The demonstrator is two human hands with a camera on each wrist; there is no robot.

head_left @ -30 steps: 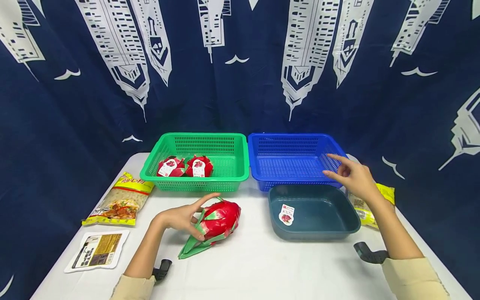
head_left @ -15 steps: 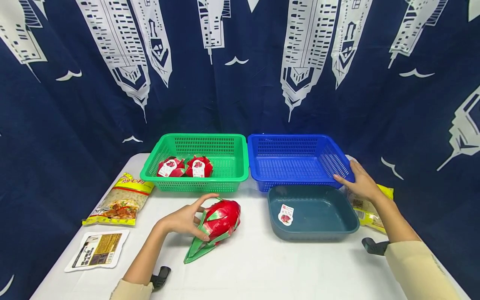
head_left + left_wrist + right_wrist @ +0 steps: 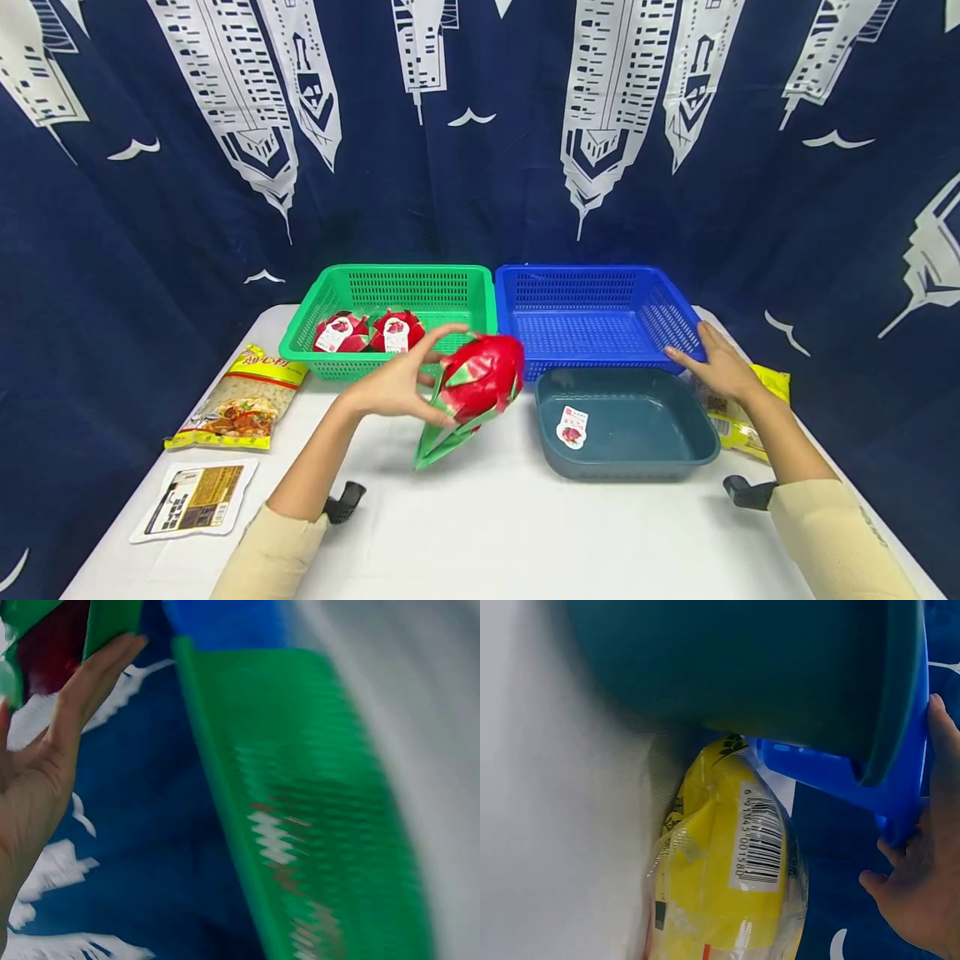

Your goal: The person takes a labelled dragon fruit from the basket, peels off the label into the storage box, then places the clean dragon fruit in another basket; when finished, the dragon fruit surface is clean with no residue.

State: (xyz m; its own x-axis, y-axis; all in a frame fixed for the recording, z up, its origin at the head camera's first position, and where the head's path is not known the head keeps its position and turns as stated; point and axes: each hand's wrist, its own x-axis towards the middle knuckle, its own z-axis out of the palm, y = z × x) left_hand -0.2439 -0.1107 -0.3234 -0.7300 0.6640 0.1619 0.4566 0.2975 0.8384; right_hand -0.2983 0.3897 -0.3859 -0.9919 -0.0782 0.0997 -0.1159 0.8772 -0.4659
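Observation:
My left hand (image 3: 393,385) holds a large red dragon fruit (image 3: 483,379) with green leaves between thumb and fingers, raised off the table in front of the green basket (image 3: 405,358). The left wrist view has that hand (image 3: 37,780) around the fruit's leafy end (image 3: 56,649). At the right end of the blue basket (image 3: 585,361), my right hand (image 3: 723,367) grips the rim, thumb at the front corner. The right wrist view shows this hand (image 3: 922,889) against the basket's side (image 3: 901,787). Two smaller labelled dragon fruits (image 3: 341,333) lie in the green basket.
A dark teal tub (image 3: 630,471) with a sticker inside stands before the blue basket. Yellow food bags lie at the left (image 3: 240,400) and right (image 3: 738,425), the right one beside the tub. A flat white packet (image 3: 197,500) is at the front left.
My left hand has lifted the large dragon fruit from the table and moved it up and to the right. The right hand has come down onto the blue basket's right rim.

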